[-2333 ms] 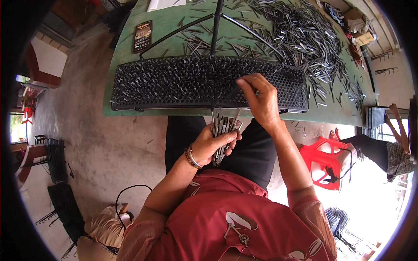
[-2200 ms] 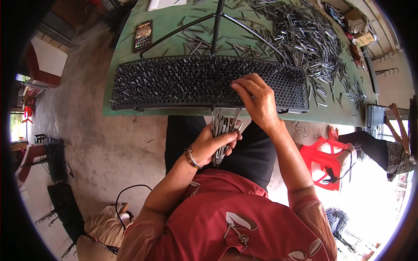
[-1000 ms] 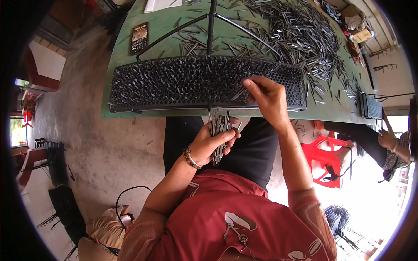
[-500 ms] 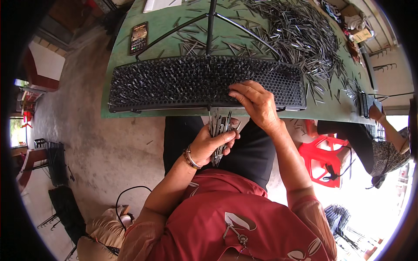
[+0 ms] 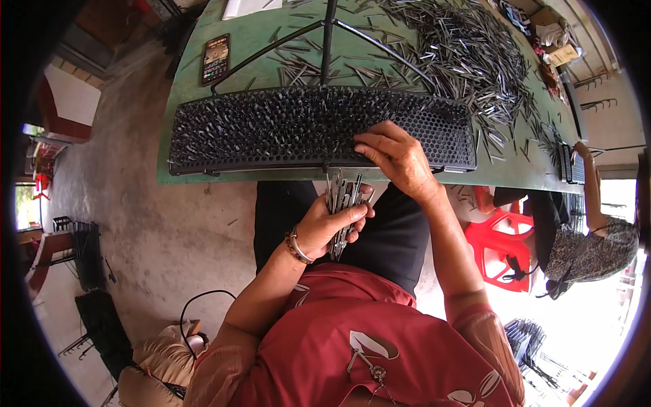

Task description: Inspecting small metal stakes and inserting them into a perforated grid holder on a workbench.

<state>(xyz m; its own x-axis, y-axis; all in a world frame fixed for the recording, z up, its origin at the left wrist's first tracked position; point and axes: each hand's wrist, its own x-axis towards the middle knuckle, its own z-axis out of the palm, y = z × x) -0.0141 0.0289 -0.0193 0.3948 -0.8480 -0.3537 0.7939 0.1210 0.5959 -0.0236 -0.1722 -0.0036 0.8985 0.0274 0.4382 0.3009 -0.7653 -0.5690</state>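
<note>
My left hand (image 5: 316, 229), below the table's front edge, is closed around a bundle of thin dark metal strips (image 5: 344, 195), their ends sticking out above and below the fingers. Over the front part of a long black perforated rack (image 5: 444, 144) is my right hand (image 5: 401, 163). Its thumb and fingertips are pinched together at the holes, and whatever sits between them is hidden. Upright dark strips (image 5: 251, 125) fill the rack's holes on the left and middle. Toward the right end, bare round holes show.
A large heap of loose strips (image 5: 468, 57) covers the right of the green table (image 5: 183, 108). A black rod frame (image 5: 328, 41) rises behind the rack. A phone (image 5: 215, 60) lies at left. Right of me are a red plastic stool (image 5: 505, 244) and another person (image 5: 590, 244) at a smaller rack.
My right hand has shifted very slightly at the rack, still pinched. My left hand stays with its bundle. The person at right has moved an arm and leaned nearer the table.
</note>
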